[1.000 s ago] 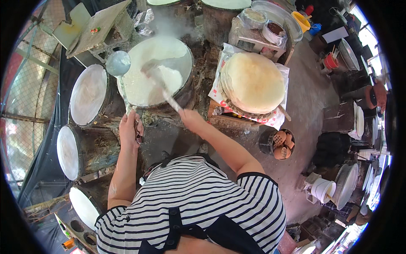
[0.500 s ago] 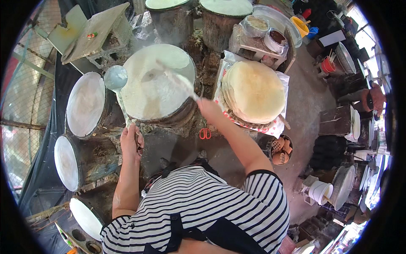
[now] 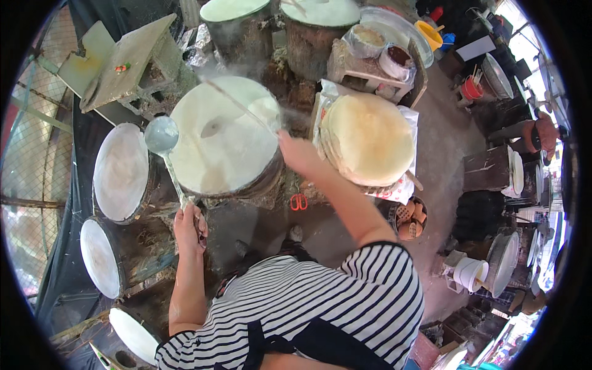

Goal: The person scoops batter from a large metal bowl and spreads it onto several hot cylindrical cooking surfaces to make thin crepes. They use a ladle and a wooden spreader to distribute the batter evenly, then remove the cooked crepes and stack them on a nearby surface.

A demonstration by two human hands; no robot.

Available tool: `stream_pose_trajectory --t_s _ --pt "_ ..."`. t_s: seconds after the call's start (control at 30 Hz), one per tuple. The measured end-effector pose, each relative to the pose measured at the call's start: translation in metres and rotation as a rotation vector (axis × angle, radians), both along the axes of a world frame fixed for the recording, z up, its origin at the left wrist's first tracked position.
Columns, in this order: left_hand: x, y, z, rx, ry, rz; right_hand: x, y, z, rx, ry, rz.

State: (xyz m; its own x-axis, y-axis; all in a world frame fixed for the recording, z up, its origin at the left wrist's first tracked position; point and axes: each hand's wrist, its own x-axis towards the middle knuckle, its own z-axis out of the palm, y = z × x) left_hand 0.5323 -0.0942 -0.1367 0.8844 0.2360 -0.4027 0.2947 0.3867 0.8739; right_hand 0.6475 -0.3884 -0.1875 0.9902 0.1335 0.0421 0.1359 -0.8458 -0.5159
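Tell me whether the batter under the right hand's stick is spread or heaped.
Spread: the white batter lies in a broad, flat round, with no heap showing.

Stick blurred at far end, rear griddles cropped by top edge, striped shirt cropped below

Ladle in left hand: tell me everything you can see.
The ladle has a round, grey, metal-looking bowl and a long, thin handle smeared with pale residue. The left hand grips the handle's near end; the bowl points away from the person, appearing between the large round griddle and the oval-looking pan. Contact with either can't be made out.
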Motion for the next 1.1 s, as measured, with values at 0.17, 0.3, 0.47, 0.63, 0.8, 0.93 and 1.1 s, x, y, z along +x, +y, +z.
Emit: stream_pose_trajectory --t_s 0.17,0.3,0.47,0.63,0.8,0.93,1.1 --pt "0.012 -0.004 -0.009 0.014 0.006 -0.091 -0.019 0.013 -0.056 0.028 0.156 -0.185" --pt "0.011 -0.014 0.002 -0.005 -0.001 -0.090 -0.047 0.014 -0.019 0.078 0.120 -0.170" --pt "0.006 -0.009 -0.002 -0.065 -0.014 -0.113 -0.054 0.034 -0.039 0.006 0.121 -0.188" --pt "0.000 0.002 -0.004 -0.068 -0.005 -0.148 -0.073 0.025 -0.025 0.011 0.169 -0.316" --pt "-0.002 0.010 -0.011 -0.081 -0.025 -0.198 -0.073 0.061 -0.033 0.105 0.155 -0.231" --pt "-0.001 0.023 -0.011 -0.062 0.014 -0.210 -0.071 0.060 -0.034 0.124 0.082 -0.257" --pt "0.004 0.027 -0.014 -0.080 -0.011 -0.207 -0.075 0.089 -0.040 0.086 0.124 -0.189"
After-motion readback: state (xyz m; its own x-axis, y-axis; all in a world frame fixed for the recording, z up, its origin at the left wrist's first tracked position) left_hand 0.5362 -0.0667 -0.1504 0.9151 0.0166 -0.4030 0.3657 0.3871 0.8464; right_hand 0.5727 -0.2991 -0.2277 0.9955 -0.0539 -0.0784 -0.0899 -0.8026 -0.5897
